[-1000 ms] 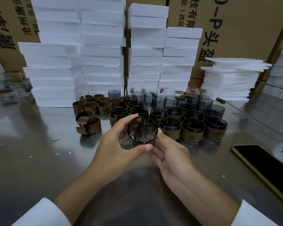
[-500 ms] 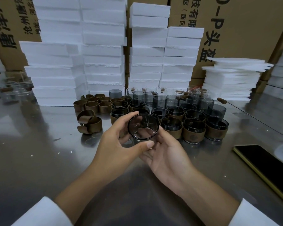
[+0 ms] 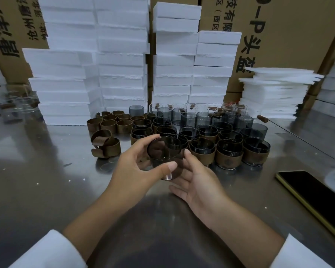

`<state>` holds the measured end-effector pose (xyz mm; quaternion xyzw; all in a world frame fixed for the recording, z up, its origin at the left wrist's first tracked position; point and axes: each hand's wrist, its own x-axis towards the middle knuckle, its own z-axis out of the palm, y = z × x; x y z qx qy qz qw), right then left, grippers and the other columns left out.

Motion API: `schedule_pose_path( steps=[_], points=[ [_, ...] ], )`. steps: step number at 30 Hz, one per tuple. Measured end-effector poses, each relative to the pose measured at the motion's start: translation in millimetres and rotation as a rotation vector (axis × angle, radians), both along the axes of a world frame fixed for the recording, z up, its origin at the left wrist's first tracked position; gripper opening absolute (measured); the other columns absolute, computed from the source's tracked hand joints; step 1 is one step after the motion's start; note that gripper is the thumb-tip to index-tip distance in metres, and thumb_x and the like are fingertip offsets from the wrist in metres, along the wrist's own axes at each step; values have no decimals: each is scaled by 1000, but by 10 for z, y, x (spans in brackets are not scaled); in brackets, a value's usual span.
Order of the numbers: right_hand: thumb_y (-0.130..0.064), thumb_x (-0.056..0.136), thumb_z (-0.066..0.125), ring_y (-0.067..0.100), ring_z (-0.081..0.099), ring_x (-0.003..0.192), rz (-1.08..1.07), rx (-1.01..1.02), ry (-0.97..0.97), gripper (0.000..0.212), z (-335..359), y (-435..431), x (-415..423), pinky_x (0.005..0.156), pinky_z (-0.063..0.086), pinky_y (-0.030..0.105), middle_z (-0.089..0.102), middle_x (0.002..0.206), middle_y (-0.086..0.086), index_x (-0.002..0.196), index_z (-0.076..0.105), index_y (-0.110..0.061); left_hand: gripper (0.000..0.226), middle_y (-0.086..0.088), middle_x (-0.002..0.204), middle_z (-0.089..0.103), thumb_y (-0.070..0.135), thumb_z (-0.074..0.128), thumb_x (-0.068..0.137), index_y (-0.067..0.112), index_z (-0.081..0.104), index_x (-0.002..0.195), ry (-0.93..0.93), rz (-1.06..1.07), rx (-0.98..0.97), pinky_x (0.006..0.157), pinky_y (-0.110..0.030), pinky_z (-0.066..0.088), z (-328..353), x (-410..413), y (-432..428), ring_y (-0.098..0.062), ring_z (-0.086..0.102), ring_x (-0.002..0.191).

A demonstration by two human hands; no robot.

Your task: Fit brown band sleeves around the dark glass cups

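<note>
Nearest to the camera, two white cuffs (image 3: 46, 252) and bare forearms reach forward over the steel surface (image 3: 46, 190). The left hand (image 3: 135, 171) holds one dark glass cup (image 3: 163, 151) above the surface. Its fingers (image 3: 145, 141) curl over the far side of the rim and the thumb presses on the near wall, so they are clamped on the cup. The cup is tilted, with its mouth toward the person, and no band can be seen on it. The right hand (image 3: 197, 182) lies palm up just under and beside the cup. Its fingers are nearly straight and a little apart, and the thumb touches the right side of the glass, so this hand supports more than it grips.

Behind the hands stand the finished cups (image 3: 229, 153) in close rows, each with a brown band around its lower part. To their left are the loose brown bands (image 3: 109, 122), standing as rings, and two opened bands (image 3: 104, 144) which lie partly unrolled. Further back are bare dark cups (image 3: 188, 118), then white foam blocks (image 3: 122, 60) and cardboard boxes (image 3: 290, 26).

The step in hand seems to be the preparing of a bare cup for its sleeve. The next move probably calls for the right hand to fetch one ring from the loose brown bands and slide it over the base of the cup, with the left hand holding the glass steady.
</note>
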<state>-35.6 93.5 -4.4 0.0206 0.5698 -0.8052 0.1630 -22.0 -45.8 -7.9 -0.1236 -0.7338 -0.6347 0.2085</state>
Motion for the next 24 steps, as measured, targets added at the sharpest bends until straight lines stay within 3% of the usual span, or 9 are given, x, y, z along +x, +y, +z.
schedule_pose_path(
  steps=[3,5,8,11,15,19,21,24],
  points=[
    [-59,85,49,15,67,105,-3,98,167,48,1,3,3,92,49,35,74,106,-2,109,69,-23,60,22,98,71,43,74,52,32,62,110,-80,-6,108,70,-4,47,12,-25,-8,8,64,93],
    [-64,70,52,11,64,110,19,166,296,63,0,-5,30,95,48,33,71,113,-6,117,67,-25,64,14,99,73,49,73,51,29,64,110,-144,-24,170,75,-11,51,0,-39,-24,1,66,97],
    [-51,70,61,2,66,100,23,167,429,54,-18,-3,54,77,50,14,73,107,-6,114,68,-20,68,4,106,73,52,78,55,24,65,115,-229,-58,203,97,-35,49,-23,-56,-45,-10,66,106],
    [-45,73,62,0,68,93,3,137,473,44,-32,5,45,70,47,7,75,100,-6,108,70,-19,72,-2,111,72,52,82,61,17,62,121,-282,-122,227,103,-43,45,-36,-68,-46,-17,65,110],
    [-51,74,58,-6,66,93,11,181,513,43,-60,-1,33,71,46,6,74,98,-16,106,70,-25,82,-12,115,69,47,89,49,11,64,118,-309,-219,277,104,-45,43,-49,-62,-37,-28,62,114],
    [-54,75,56,-4,67,93,34,200,501,45,-54,-8,36,73,48,12,74,98,-13,105,72,-24,66,-15,109,71,20,88,54,4,64,113,-322,-235,413,89,-34,55,-29,-77,-55,-28,66,106],
    [-55,73,57,0,67,95,52,198,483,47,-36,-2,42,77,49,17,75,98,-11,106,72,-25,58,-16,106,72,21,78,57,1,65,110,-320,-258,457,79,-26,57,-12,-72,-68,-25,69,99],
    [-58,66,62,13,67,104,51,189,444,54,-21,17,38,88,48,29,75,102,-4,107,71,-24,51,-17,108,71,23,77,62,2,67,108,-325,-295,460,84,-32,56,6,-57,-84,-26,68,99]
  ],
)
